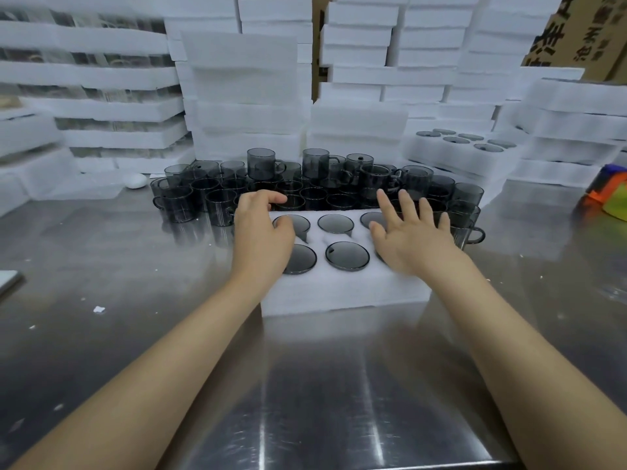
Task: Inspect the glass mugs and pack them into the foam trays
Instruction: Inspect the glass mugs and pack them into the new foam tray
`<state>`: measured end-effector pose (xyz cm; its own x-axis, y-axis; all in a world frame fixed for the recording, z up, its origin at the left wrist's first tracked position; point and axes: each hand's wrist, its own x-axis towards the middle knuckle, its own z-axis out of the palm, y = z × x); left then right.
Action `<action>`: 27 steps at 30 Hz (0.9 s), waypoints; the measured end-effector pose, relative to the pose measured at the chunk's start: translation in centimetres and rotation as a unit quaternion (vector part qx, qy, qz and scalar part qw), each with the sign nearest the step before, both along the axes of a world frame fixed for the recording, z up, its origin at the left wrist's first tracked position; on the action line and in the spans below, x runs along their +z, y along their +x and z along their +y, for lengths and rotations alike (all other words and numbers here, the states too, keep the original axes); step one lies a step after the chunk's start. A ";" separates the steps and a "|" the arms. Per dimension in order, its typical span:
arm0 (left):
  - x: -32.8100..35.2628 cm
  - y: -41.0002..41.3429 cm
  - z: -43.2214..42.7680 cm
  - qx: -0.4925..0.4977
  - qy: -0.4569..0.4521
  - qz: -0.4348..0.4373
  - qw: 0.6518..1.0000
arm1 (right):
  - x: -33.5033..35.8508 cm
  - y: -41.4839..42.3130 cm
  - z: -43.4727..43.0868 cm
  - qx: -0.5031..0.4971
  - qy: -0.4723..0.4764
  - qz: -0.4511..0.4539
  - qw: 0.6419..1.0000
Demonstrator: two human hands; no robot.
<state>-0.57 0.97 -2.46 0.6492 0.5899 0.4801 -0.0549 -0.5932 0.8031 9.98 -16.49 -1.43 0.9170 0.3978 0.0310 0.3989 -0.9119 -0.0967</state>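
Both hands spread over a filled foam tray on the steel counter (135, 266)

Left hand (263, 232) and right hand (412, 237), grip open, are held above the foam tray (339, 290), long axis left-right; its glass mugs (346, 255) are seated upright, loose mugs (210, 195) crowded just beyond.

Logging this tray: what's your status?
Both hands open, left hand and right hand over foam tray. Visible slots hold mugs. Nothing blocking.

Steel worktop (101, 266). Printed cardboard boxes (573, 32) upper right; white oval object (135, 180) left; orange-green item (610, 195) right edge.
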 end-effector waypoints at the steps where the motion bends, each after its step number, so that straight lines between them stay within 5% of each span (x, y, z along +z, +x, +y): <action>1: -0.1 0.0 0.0 0.010 0.003 0.004 1.000 | -0.1 0.1 0.0 0.010 0.026 0.018 0.999; 4: -0.2 0.3 0.3 0.032 -0.003 0.040 0.999 | 0.2 0.5 -0.4 0.031 0.206 0.099 0.973; 7: -0.3 0.5 0.7 0.026 -0.038 0.078 0.996 | 1.4 0.9 -2.1 0.004 0.386 0.245 0.889; 14: -0.4 1.0 0.9 0.033 -0.108 0.146 0.983 | 1.3 1.5 -3.5 0.056 0.297 0.302 0.904; 23: 0.0 1.0 0.9 0.027 -0.110 0.236 0.965 | 0.4 2.8 -3.6 0.032 0.375 0.380 0.845; 27: -0.3 0.8 1.3 -0.003 -0.188 0.227 0.955 | 0.3 2.8 -3.4 0.035 0.366 0.381 0.848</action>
